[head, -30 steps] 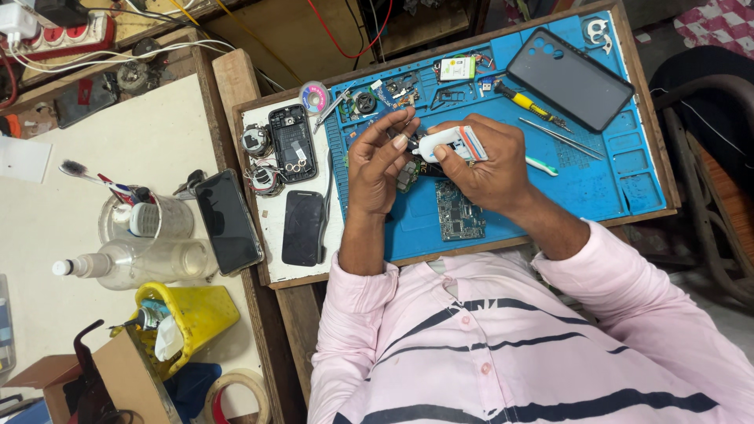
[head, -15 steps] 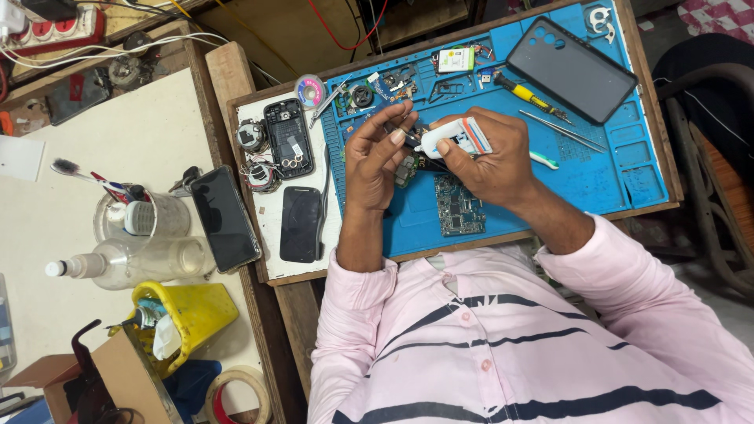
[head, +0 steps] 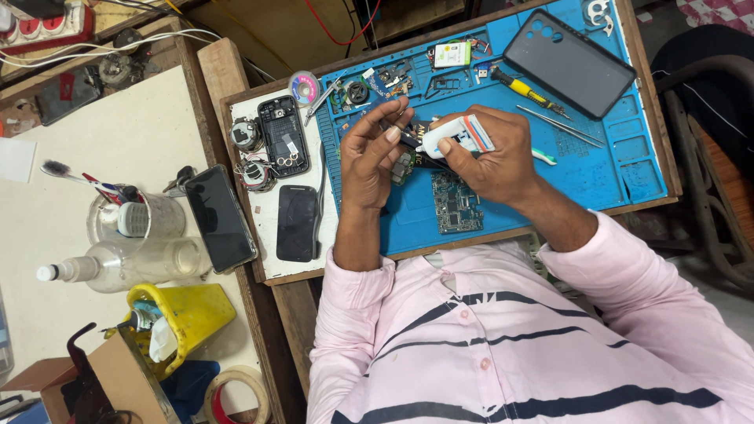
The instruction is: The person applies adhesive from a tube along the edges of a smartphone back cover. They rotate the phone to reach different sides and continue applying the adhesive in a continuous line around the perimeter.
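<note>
- Hands hide much: left hand [head: 375, 153] pinches a small dark part [head: 405, 165], mostly covered.
- Right hand [head: 493, 153] grips a white tube [head: 455, 135] over the blue mat [head: 597, 169] — nozzle unclear.
- Counted: two dark phones [head: 297, 222], one bare board [head: 456, 202].

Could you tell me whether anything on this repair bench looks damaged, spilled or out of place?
Nothing looks spilled. The opened phone on the white board lies with its back off, a bare circuit board lies loose on the blue mat, and a clear bottle lies on its side. The left hand and right hand hold small parts above the mat.
</note>
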